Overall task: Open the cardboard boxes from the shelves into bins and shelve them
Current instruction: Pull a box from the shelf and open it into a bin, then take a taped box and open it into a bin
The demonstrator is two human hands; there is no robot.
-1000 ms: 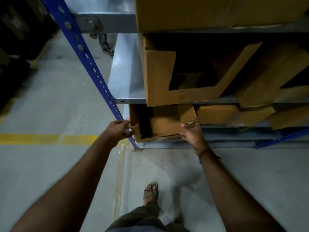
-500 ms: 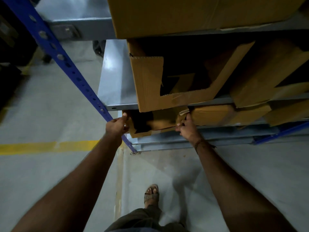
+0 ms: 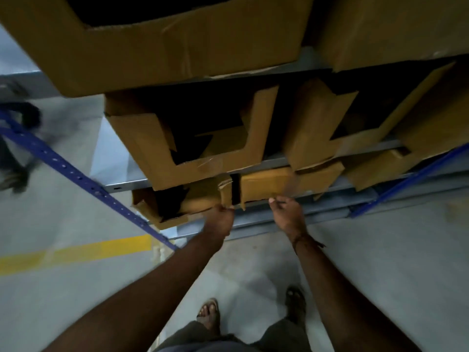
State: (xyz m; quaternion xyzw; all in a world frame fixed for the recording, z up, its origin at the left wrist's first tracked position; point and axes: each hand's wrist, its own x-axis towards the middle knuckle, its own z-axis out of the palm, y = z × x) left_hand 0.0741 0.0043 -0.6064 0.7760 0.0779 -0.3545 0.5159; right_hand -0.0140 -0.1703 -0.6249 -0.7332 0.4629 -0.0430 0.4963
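Grey steel shelf (image 3: pixel 330 207): both hands, prob. gripping, creased cardboard box (image 3: pixel 200 199).

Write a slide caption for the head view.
Both hands, left hand and right hand, reach cardboard boxes on the lowest shelf.

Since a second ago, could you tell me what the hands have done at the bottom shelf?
The left hand left the opened box's left edge and now grips its right front corner. The right hand shifted right onto the neighbouring closed box. Both boxes remain on the bottom shelf; the cut-open bins above are unchanged.
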